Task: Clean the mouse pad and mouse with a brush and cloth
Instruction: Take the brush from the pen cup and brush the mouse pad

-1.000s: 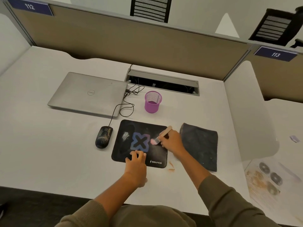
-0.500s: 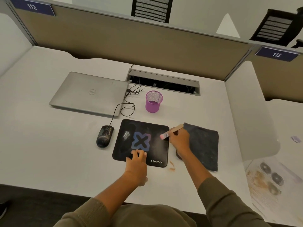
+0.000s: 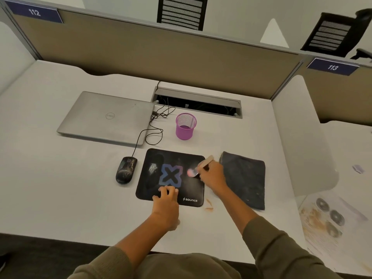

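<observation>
A black mouse pad [image 3: 177, 158] with a blue X lies on the white desk. My right hand [image 3: 212, 174] grips a small brush [image 3: 201, 165] with a pale wooden handle; its pink bristles touch the pad's right part. My left hand [image 3: 166, 200] presses its spread fingertips on the pad's near edge. A black wired mouse [image 3: 126, 170] sits just left of the pad. A dark cloth [image 3: 246, 180] lies flat right of the pad, partly behind my right hand.
A closed silver laptop [image 3: 104, 117] lies at the back left, with the mouse cable [image 3: 153, 129] looping beside it. A purple mesh cup [image 3: 185, 126] stands behind the pad. Brown crumbs [image 3: 209, 204] lie by the pad's near right corner. A cable slot [image 3: 198, 103] opens at the back.
My right hand swept the brush right to the pad's edge, then came back left onto the pad. The left hand has stayed on the near edge.
</observation>
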Available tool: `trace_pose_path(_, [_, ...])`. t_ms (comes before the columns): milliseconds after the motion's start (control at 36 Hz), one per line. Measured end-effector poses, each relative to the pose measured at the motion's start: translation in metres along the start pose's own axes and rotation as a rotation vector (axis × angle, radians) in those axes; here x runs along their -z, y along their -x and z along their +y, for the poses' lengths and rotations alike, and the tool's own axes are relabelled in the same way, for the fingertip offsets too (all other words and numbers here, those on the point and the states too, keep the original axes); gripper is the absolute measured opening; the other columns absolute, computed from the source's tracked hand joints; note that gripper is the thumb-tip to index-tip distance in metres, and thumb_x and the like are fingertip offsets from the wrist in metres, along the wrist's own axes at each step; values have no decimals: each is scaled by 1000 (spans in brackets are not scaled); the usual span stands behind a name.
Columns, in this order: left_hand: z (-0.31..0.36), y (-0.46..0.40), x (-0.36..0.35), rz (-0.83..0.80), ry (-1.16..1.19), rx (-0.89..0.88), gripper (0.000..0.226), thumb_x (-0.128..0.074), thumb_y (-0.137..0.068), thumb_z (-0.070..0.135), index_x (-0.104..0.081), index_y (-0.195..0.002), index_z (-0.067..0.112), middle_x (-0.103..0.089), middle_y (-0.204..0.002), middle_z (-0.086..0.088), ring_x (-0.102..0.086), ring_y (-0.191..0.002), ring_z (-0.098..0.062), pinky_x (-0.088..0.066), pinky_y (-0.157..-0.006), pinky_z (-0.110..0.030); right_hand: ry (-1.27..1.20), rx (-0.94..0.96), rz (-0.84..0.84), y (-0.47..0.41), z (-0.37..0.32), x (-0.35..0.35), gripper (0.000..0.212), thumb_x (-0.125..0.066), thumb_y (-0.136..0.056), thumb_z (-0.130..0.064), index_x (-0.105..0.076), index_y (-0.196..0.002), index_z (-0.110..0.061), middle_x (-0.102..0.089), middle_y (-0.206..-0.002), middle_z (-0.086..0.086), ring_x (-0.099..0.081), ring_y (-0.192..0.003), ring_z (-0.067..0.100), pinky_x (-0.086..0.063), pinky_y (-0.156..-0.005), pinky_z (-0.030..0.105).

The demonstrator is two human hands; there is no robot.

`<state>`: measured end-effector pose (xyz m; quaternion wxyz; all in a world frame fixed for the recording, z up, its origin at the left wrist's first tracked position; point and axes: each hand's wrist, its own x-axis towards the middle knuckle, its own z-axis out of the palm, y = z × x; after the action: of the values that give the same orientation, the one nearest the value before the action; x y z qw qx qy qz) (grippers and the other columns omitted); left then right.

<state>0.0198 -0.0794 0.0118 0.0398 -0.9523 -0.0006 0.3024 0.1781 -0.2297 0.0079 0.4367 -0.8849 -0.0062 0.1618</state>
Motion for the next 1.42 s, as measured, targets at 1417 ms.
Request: trace_pose_path(1417, [-1,0,-3,20,16,1,99,-62,-96,61,-12,-166,11,-14,-167,-17,-20,-152,-47,-39,-117,-57,53,0,-51,38,9,-14,5,-74,-97,-21,-73,-102,-20,-70,-89,-9,-70,-82,10,-60,-75,23])
